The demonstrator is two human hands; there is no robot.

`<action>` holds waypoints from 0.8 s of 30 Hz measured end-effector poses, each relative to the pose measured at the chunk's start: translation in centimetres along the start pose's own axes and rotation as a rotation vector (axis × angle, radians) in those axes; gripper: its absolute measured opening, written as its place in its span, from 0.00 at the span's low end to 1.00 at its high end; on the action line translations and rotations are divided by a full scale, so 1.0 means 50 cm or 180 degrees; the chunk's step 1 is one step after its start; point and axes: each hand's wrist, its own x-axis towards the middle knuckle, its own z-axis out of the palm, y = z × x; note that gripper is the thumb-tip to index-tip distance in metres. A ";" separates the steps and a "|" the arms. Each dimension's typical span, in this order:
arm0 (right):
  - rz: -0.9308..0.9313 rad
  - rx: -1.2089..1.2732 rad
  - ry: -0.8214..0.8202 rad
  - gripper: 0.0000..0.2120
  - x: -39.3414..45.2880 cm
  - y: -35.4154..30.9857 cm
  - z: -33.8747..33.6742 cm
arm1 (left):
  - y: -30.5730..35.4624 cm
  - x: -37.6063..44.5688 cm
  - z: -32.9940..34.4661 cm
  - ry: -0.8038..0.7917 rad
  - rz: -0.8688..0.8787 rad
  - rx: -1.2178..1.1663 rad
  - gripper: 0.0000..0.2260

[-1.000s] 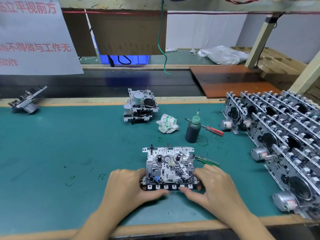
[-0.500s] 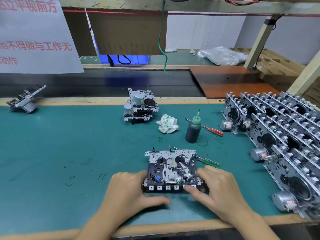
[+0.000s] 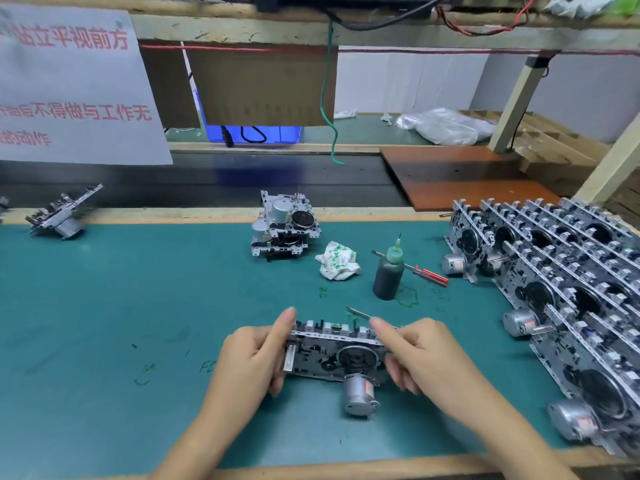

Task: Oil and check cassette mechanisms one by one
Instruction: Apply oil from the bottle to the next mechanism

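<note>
We note cassette mechanism [image 3: 334, 355] gripped between left hand [image 3: 252, 358] and right hand [image 3: 420, 355], long axis left-right, motor [image 3: 358, 393] facing us; oil bottle [image 3: 389, 271] ahead, nearer right hand.

A crumpled white cloth with green print [image 3: 338, 260] lies on the green-topped table [image 3: 104, 306], with a red-handled screwdriver [image 3: 429, 274] well to its right. Beyond the table's wooden edge strip runs a dark conveyor belt [image 3: 194, 188], and a reddish-brown board [image 3: 460, 174] rests across it. A white paper sign with red characters [image 3: 69, 88] hangs at upper left, beside a brown cardboard sheet [image 3: 263, 84]. A green wire [image 3: 327, 109] dangles in front of it. A clear crumpled plastic bag [image 3: 446, 125] lies on the far bench.
</note>
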 end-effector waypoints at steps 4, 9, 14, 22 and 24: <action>-0.0279 -0.0834 0.0501 0.33 -0.016 -0.003 -0.001 | -0.002 -0.013 -0.004 0.0069 -0.0010 0.0380 0.33; -0.0595 -0.1085 0.0667 0.26 -0.020 0.013 -0.006 | 0.006 -0.010 -0.035 0.0835 0.1094 0.1656 0.23; -0.1001 0.0320 0.0261 0.19 -0.014 0.029 0.030 | 0.028 0.015 -0.020 -0.0735 0.1733 0.0601 0.19; -0.1053 0.0724 0.0212 0.12 -0.001 0.019 0.035 | 0.016 0.019 0.010 -0.0751 0.1903 0.0452 0.10; -0.1007 0.0750 0.0154 0.13 0.007 0.019 0.033 | 0.015 0.018 0.011 -0.0696 0.1963 0.0431 0.09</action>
